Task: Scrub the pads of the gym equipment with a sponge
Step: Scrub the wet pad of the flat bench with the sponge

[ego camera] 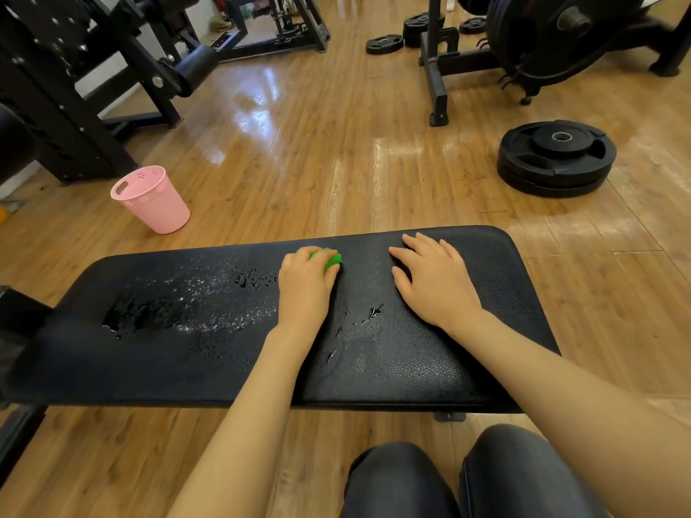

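A long black padded bench pad lies across the view in front of my knees. Water drops and wet patches cover its left half. My left hand grips a green sponge near the pad's far edge, about the middle of its length; most of the sponge is hidden under my fingers. My right hand rests flat on the pad to the right of the sponge, fingers spread and straight, holding nothing.
A pink plastic basket stands on the wooden floor beyond the pad's left part. Stacked black weight plates lie on the floor at the far right. Black machine frames and a plate rack stand further back.
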Tool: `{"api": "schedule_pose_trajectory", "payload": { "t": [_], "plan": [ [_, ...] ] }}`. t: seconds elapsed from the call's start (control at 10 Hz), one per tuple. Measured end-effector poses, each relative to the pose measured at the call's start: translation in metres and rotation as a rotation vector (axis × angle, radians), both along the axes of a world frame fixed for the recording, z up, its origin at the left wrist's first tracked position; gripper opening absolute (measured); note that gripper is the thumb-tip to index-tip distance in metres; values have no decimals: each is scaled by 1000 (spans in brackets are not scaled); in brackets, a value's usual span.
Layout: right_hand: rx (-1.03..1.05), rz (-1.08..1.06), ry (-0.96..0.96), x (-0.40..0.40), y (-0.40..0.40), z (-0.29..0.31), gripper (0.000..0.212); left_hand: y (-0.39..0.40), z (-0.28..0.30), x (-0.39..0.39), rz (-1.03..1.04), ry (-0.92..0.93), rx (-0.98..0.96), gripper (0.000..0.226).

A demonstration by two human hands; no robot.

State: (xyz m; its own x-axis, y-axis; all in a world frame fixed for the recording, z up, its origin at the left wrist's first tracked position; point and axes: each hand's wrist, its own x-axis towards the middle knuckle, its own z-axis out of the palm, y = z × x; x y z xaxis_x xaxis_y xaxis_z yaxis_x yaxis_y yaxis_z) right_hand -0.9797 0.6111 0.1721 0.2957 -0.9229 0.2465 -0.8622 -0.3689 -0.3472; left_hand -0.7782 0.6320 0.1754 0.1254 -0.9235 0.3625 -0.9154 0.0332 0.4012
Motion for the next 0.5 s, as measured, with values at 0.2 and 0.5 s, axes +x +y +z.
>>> {"api": "schedule_pose_trajectory", "payload": {
  "t": [0.2,0.5],
  "plan": [
    [10,4,-2,-1,0,1,39,-38,1,8,47,9,64,21],
    [4,5,2,0,1,1,39,30,-7,15,-4,5,-19,21]
  ]
}}
